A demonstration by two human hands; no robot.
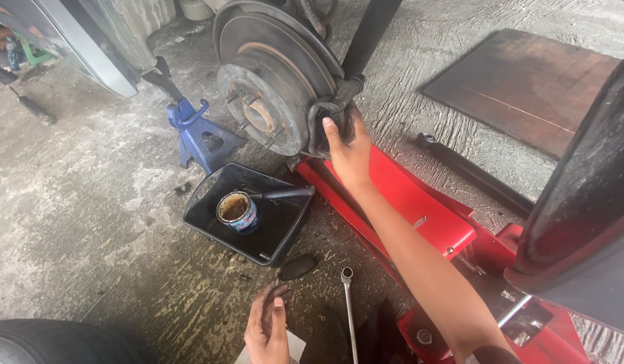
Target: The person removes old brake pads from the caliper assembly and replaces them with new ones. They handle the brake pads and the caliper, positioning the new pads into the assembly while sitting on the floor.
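In the upper middle of the frame the right hand (347,149) reaches up to the brake caliper (331,114), which sits on the right edge of the rusty brake disc (275,84); the fingers are curled and clamped around the caliper's lower part, thumb on the near side. The left hand (267,328) lies low at the bottom centre, greasy, fingers together and loosely bent over a white sheet (295,347) on the concrete floor (89,222); whether it grips anything I cannot tell. Just above it lies a dark brake pad (296,267), and to its right a slim metal wrench (349,307) points up the frame.

Left of centre sits a black plastic tray (271,229) holding an open tin of brownish grease (236,211) (a dark-handled tool (282,194) rests across the tray's upper edge). Above the tray stands a blue jack stand (201,135). A red floor jack (426,216) runs from under the disc toward the lower right, beneath the right forearm. A tyre (49,340) shows at the lower left corner, and a dark wooden board (527,81) lies at the upper right.
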